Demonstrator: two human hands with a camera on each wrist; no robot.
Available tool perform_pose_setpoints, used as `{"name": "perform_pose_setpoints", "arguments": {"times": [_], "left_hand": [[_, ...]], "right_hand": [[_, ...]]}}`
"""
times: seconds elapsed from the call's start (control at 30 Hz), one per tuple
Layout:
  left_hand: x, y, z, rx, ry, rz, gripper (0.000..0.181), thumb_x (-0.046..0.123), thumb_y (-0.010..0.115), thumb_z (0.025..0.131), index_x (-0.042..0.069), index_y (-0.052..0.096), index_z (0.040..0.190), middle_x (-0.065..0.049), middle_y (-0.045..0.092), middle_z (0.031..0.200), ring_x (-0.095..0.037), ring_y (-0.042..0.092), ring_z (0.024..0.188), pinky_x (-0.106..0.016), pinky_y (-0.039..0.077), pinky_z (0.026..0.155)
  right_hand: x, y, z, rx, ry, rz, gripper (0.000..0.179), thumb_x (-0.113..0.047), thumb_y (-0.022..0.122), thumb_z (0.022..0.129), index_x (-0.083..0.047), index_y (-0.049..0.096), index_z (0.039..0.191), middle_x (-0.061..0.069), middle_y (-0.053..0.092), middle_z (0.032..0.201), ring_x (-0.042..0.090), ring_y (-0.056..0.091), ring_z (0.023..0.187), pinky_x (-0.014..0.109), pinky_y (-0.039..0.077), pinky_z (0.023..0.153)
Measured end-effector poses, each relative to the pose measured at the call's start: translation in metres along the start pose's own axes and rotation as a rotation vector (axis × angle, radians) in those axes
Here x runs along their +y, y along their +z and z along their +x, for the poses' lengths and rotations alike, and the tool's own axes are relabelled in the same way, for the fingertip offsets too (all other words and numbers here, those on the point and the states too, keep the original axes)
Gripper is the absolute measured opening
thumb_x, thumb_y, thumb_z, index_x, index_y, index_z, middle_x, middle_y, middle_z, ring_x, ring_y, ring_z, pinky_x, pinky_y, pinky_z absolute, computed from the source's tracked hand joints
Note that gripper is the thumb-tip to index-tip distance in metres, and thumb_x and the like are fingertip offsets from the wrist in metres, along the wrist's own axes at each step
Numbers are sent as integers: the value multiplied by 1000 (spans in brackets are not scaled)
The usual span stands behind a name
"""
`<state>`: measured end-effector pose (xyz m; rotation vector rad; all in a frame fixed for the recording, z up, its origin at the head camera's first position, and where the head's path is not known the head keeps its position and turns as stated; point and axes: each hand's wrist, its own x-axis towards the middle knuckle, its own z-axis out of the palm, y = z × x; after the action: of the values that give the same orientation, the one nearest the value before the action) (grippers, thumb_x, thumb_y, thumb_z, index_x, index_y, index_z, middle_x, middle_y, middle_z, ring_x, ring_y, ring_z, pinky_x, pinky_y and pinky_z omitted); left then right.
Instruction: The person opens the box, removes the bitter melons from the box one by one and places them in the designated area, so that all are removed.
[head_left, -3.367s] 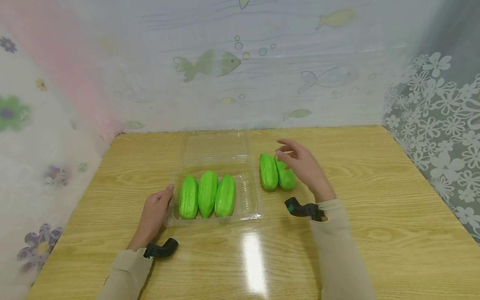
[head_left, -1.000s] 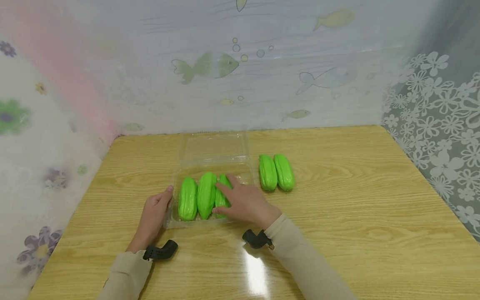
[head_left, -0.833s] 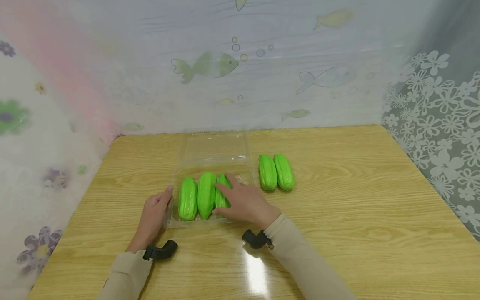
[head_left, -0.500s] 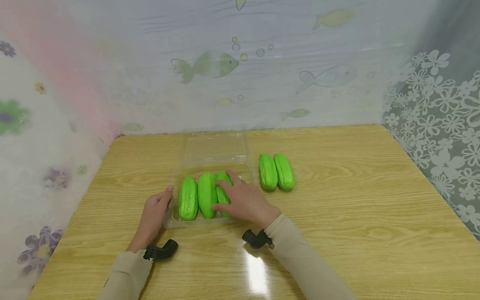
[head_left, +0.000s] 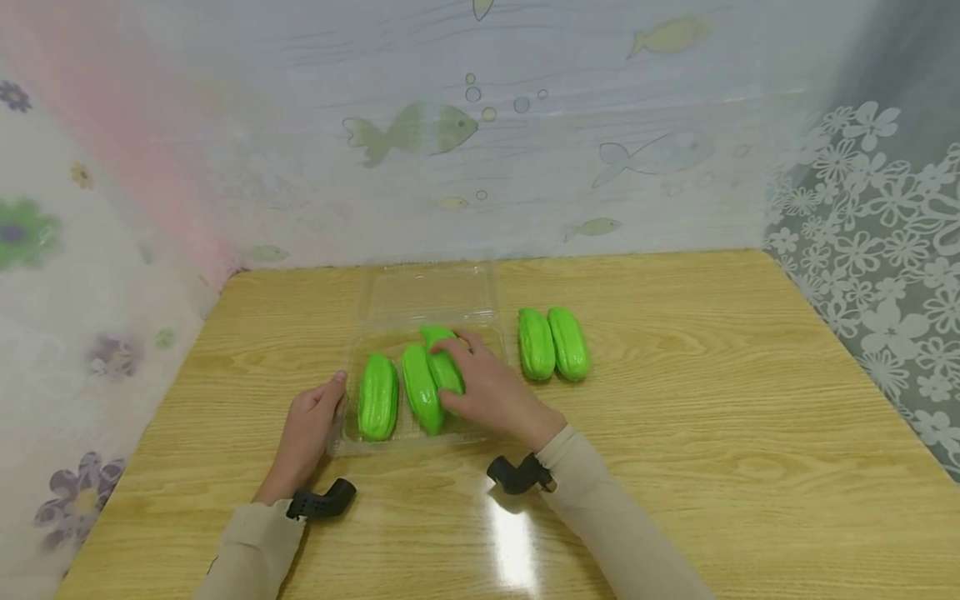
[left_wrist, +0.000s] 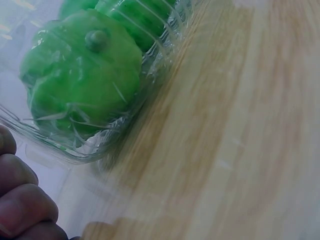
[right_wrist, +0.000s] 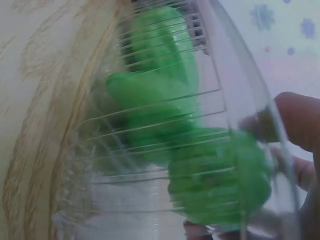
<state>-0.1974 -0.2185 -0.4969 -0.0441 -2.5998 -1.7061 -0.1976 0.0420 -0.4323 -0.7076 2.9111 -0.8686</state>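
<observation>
My left hand (head_left: 312,421) grips the left edge of a clear plastic clamshell box (head_left: 491,400), its fingers (left_wrist: 27,207) curled at the rim in the left wrist view. Three shiny green ridged gourds are at the box's base. The left gourd (head_left: 378,398) lies by itself; the middle gourd (head_left: 423,392) leans slantwise. Over the box's right part my right hand (head_left: 495,392) holds the third gourd (head_left: 442,367) between thumb and fingers, tilted and touching the middle one. Through the box wall, the right wrist view shows that held gourd's lobed end (right_wrist: 215,175).
Two more green gourds (head_left: 537,343) lie side by side on the wooden table (head_left: 712,400), right of the box. The box's lid (head_left: 431,292) lies folded back toward the fish-patterned wall (head_left: 420,183). Patterned walls also stand at left and right.
My right hand came from the two outside gourds into the box. The right gourd has shifted up and left in its hold, and the middle one has tilted. My left hand has stayed put.
</observation>
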Motion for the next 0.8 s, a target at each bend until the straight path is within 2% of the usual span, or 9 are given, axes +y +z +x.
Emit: {"name": "perform_pose_setpoints", "arguments": {"times": [0.23, 0.37, 0.4, 0.47, 0.63, 0.8], "left_hand": [[-1, 0, 0, 0, 0, 5, 60, 55, 36, 90, 5, 37, 56, -3, 28, 48, -15, 26, 41, -29, 28, 39], [-2, 0, 1, 0, 7, 8, 60, 54, 36, 90, 5, 37, 57, -3, 28, 49, -15, 26, 42, -29, 28, 39], [-2, 0, 1, 0, 8, 8, 60, 54, 36, 90, 5, 37, 57, -3, 28, 49, -15, 26, 42, -29, 28, 39], [-2, 0, 1, -2, 9, 8, 60, 54, 36, 90, 4, 37, 57, -4, 28, 49, -15, 26, 42, -29, 28, 39], [-2, 0, 1, -5, 5, 4, 60, 55, 36, 90, 4, 37, 57, -4, 27, 49, -16, 26, 41, -30, 28, 39], [-3, 0, 1, 1, 1, 10, 61, 56, 36, 89, 4, 37, 57, -4, 28, 49, -16, 26, 41, -30, 28, 39]], "right_hand": [[-3, -9, -2, 40, 19, 138, 52, -21, 58, 74, -21, 37, 122, 4, 29, 135, 16, 50, 76, 26, 43, 57], [-4, -13, -3, 85, 58, 178, 51, -24, 56, 76, -21, 35, 123, 1, 32, 131, 14, 46, 61, 28, 41, 51], [-4, -14, -3, 105, 68, 187, 49, -24, 55, 77, -21, 36, 122, 0, 33, 130, 14, 46, 63, 27, 41, 53], [-3, -15, -3, 146, 92, 220, 44, -25, 54, 80, -21, 36, 120, 0, 36, 126, 16, 44, 59, 30, 40, 51], [1, -22, -3, 237, 115, 299, 38, -33, 55, 85, -22, 37, 116, -1, 41, 121, 18, 50, 80, 33, 43, 61], [7, -30, -4, 262, 140, 310, 44, -45, 56, 84, -23, 36, 118, 0, 42, 126, 21, 49, 105, 39, 43, 77]]}}
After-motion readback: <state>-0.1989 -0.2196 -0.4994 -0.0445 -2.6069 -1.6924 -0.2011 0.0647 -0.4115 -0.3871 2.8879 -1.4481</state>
